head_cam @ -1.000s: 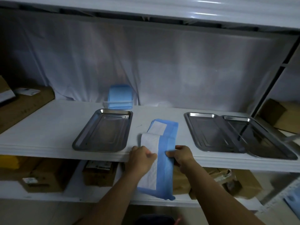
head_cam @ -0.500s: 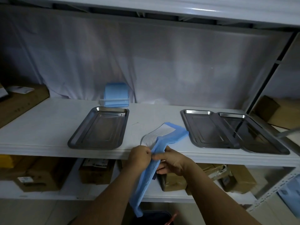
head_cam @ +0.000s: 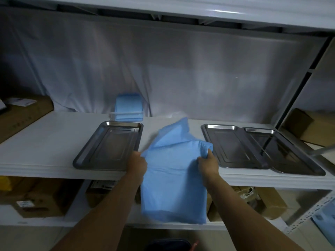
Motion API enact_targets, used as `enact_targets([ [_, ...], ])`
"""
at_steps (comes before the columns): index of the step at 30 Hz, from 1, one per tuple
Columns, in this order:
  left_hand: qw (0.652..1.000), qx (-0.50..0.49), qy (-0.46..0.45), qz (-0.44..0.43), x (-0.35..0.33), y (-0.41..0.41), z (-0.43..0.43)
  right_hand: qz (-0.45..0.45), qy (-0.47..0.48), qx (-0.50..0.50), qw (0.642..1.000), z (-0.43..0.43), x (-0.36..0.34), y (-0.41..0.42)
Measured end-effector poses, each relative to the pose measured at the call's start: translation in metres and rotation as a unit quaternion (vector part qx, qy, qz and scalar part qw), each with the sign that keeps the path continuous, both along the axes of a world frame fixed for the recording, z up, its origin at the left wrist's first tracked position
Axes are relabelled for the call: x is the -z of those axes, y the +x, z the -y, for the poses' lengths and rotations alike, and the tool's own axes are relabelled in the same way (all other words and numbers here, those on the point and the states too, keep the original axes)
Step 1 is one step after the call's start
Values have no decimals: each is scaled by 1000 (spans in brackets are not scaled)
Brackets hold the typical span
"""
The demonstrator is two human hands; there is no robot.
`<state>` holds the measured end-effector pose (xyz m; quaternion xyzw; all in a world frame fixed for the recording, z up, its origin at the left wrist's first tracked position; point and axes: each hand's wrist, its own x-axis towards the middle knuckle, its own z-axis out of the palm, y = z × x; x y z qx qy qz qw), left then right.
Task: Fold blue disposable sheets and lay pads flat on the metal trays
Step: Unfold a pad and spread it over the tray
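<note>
A blue disposable sheet [head_cam: 172, 182] is spread between my hands over the front edge of the white shelf [head_cam: 45, 142]. Its lower half hangs below the shelf and its far part lies crumpled on the shelf. My left hand [head_cam: 138, 163] grips its left edge, right beside the left metal tray [head_cam: 87, 156]. My right hand [head_cam: 207, 161] grips its bunched right edge, just left of the middle metal tray [head_cam: 205, 131]. A third metal tray [head_cam: 308, 162] overlaps the middle one on the right. All three trays hold nothing.
A stack of folded blue sheets [head_cam: 128, 109] stands at the back of the shelf behind the left tray. Cardboard boxes sit at the far left [head_cam: 21, 118], the far right [head_cam: 306, 125] and on the lower shelf [head_cam: 39, 200]. A white cloth [head_cam: 163, 69] covers the back wall.
The sheet was a narrow folded strip with its white side up, pinched between both hands. My hands have moved apart and it now hangs wide open, blue side showing.
</note>
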<state>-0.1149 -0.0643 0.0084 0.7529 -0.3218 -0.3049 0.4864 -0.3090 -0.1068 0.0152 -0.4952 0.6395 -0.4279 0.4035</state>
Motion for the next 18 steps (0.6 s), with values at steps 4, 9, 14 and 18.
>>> enact_targets([
  [4,998,-31,-46,11,-9,7,16,-114,-120,-40,985,25,-28,9],
  [9,993,-45,-107,29,-27,30,49,-244,-185,-57,950,59,-66,13],
  [14,988,142,-10,63,-16,40,60,-95,22,-51,994,75,-55,7],
  [18,968,221,7,-120,-9,31,56,-102,145,-84,980,72,-39,-13],
])
